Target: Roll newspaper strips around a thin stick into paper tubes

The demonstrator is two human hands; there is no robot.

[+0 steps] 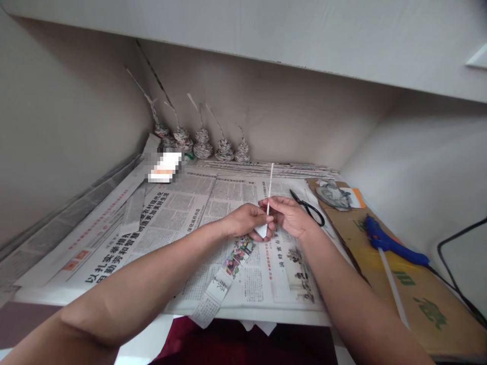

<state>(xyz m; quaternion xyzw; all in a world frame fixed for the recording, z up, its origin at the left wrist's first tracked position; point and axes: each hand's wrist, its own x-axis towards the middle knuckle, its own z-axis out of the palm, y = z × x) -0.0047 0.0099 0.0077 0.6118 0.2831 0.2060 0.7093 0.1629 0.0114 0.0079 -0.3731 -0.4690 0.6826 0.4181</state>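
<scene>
A newspaper strip [218,294] with a coloured printed part runs from the front edge of the table up to my hands. At its upper end it is rolled into a thin white paper tube [270,185], which points up and away from me. My left hand [247,220] is closed on the paper, its thumb against the lower part of the roll. Pinched around the same roll from the other side is my right hand [287,214]. The fingertips of both hands meet there, and some fingers are hidden behind the paper. Black scissors [314,212] lie just beyond my right hand.
Newspaper sheets [182,203] cover the table. Several woven paper gourd shapes [203,144] and a bundle of thin paper rods [297,170] lie along the back wall. A blue glue gun [391,246] rests on cardboard [437,329] at right. A shelf edge [266,56] overhangs.
</scene>
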